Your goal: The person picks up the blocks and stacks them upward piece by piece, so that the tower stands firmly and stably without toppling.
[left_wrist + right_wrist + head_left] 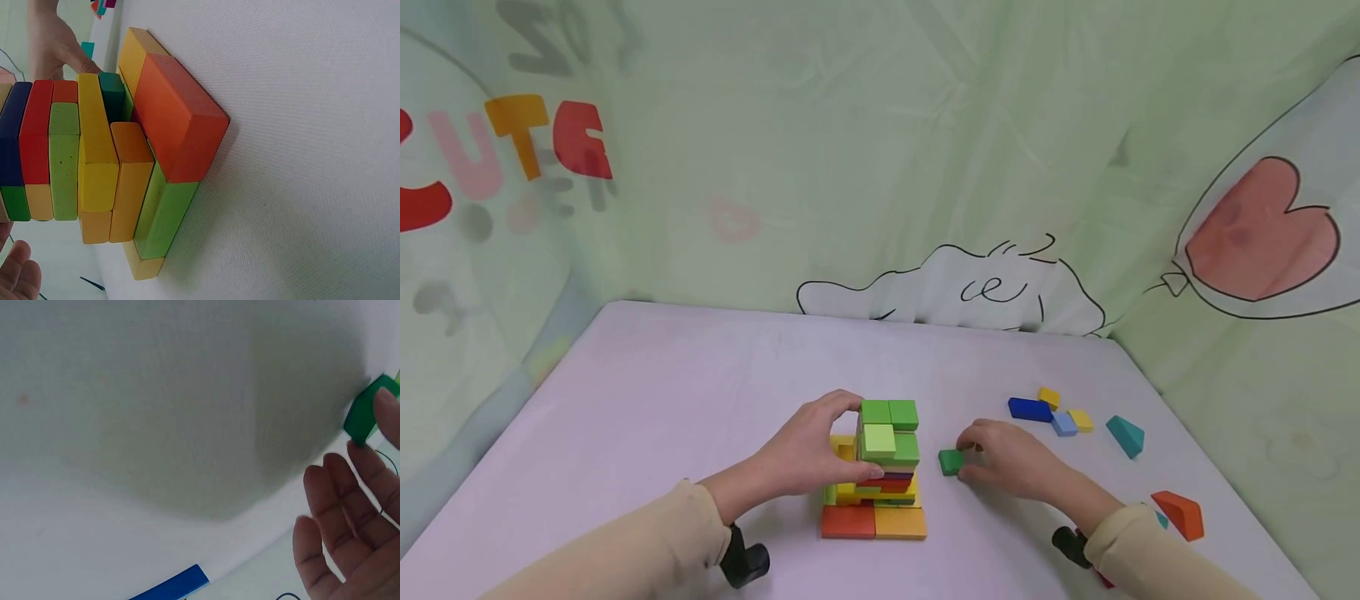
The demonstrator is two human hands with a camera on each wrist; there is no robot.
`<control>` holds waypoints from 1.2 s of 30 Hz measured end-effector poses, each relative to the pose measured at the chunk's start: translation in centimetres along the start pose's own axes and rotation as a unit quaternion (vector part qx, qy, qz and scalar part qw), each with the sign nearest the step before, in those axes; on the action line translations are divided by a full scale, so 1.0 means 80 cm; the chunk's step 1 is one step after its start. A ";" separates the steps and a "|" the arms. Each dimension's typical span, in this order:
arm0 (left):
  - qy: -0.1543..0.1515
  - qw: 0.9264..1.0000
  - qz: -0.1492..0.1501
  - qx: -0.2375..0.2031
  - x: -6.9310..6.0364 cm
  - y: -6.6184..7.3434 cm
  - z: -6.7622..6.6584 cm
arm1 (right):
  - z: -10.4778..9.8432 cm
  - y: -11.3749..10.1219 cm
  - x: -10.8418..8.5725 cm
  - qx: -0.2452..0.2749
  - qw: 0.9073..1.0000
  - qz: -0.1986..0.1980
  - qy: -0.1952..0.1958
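A tower of coloured wooden blocks (889, 450) stands on the white table, with bright green blocks at its top. My left hand (808, 446) holds the tower's upper part from the left, thumb at the front and fingers behind. In the left wrist view, the lower layers of orange, yellow and red blocks (181, 115) show up close. To the right of the tower, my right hand (1011, 458) pinches a dark green block (951, 462) between thumb and index finger. The right wrist view shows the thumb over this green block (361, 415), its other fingers loosely spread.
Farther right lie a dark blue block (1030, 409), a light blue block (1064, 424) and two small yellow blocks (1081, 420). A teal wedge (1126, 437) and an orange block (1182, 514) lie near the right edge. Printed fabric walls enclose the table (700, 367).
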State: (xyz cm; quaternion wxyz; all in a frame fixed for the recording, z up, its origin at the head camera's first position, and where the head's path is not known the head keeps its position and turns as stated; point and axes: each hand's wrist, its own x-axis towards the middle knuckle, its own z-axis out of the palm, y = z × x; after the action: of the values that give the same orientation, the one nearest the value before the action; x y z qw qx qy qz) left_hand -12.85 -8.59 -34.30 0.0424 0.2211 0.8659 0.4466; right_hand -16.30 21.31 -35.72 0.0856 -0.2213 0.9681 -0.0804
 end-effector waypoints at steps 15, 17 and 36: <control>-0.003 1.000 0.003 -0.006 0.000 -0.001 0.001 | -0.051 -0.027 -0.042 0.030 0.989 -0.057 0.134; -0.003 1.000 0.002 -0.007 0.001 -0.001 0.001 | -0.065 -0.041 -0.053 0.036 0.982 -0.083 0.168; -0.009 1.000 0.004 -0.014 0.001 -0.003 -0.002 | -0.070 -0.101 -0.049 0.051 0.983 -0.118 0.132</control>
State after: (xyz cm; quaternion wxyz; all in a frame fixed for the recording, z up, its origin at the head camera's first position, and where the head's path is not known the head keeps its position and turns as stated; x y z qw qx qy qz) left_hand -13.04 -8.76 -34.39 0.0514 0.2274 0.8582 0.4573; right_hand -10.62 16.53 -28.18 -0.0419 -0.3169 0.9326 -0.1675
